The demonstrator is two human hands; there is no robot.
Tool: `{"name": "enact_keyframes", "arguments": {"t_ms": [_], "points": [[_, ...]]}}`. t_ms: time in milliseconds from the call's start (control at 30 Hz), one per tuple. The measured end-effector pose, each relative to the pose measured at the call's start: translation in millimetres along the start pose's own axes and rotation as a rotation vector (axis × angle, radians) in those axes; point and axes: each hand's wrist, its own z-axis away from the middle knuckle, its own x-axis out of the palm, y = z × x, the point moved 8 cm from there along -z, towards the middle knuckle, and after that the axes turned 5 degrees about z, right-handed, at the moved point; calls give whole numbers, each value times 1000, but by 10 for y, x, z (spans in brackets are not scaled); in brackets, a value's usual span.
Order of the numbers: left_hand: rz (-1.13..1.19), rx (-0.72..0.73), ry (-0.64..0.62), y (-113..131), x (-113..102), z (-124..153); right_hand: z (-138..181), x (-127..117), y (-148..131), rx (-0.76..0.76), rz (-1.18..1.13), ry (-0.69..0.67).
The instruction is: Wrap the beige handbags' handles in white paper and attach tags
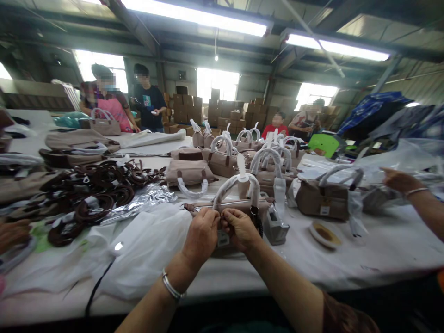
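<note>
A taupe handbag (pixel 244 206) stands in front of me on the table, its upright handles (pixel 255 190) wrapped in white padding. My left hand (pixel 201 233) and my right hand (pixel 241 227) meet at the front of this bag, below the handles. Both are closed in a pinch, fingertips almost touching. Whatever small thing lies between the fingers is hidden. Just under them, a white label (pixel 223 238) shows on the bag's front. A grey box-shaped object (pixel 277 230) sits right of the bag.
Brown coiled straps (pixel 93 208) and white plastic sheets (pixel 149 252) lie to the left. More wrapped-handle handbags (pixel 189 171) fill the table behind. At right are a tape roll (pixel 317 237), another handbag (pixel 324 199) and another person's hand (pixel 400 181). Another hand (pixel 14 232) shows at far left.
</note>
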Motion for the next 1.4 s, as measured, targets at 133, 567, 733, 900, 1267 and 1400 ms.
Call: {"name": "enact_keyframes", "arguments": {"t_ms": [133, 567, 733, 900, 1267, 1400], "points": [[-38, -8, -11, 10, 14, -9, -6, -5, 12, 11, 9, -2], [-115, 10, -4, 42, 17, -1, 5, -18, -74, -100, 202, 56], [-104, 3, 27, 42, 64, -2, 22, -45, -99, -226, 315, 113], [-42, -25, 44, 24, 79, -23, 75, -35, -159, -302, 418, 145], [64, 28, 126, 6, -385, -281, 689, -267, -408, -584, 871, 111], [106, 54, 113, 133, -410, -668, 857, -534, -314, -524, 914, 125]]}}
